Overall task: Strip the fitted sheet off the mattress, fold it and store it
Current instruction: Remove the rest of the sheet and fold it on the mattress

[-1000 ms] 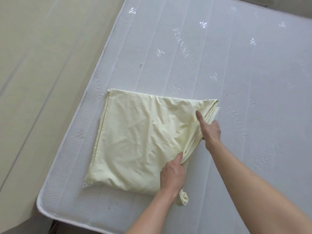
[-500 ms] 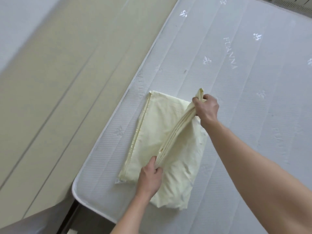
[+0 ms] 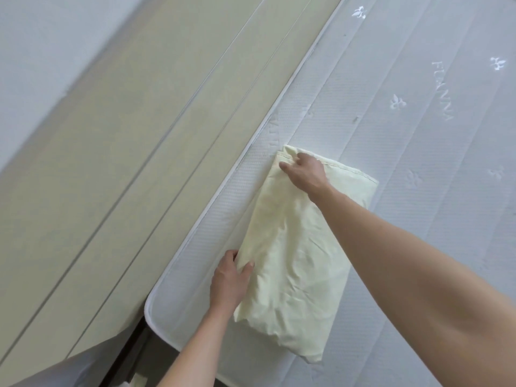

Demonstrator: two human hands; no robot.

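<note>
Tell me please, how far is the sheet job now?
Done: the mattress is bare, and the sheet lies on it as a narrow folded bundle. In hand: the left hand holds its near edge, the right hand its far corner. Left: storing it.

- I'm looking down into a bedroom in a home: a bare white quilted mattress (image 3: 418, 135) fills the right side of my view, stitched with a brand word and small leaf motifs.
- A folded pale yellow fitted sheet (image 3: 293, 247) lies near its rounded corner, the kind of bedding a household keeps.
- Beside the bed runs a pale beige panelled surface (image 3: 139, 135), with a plain white wall (image 3: 33, 51) beyond it.
</note>
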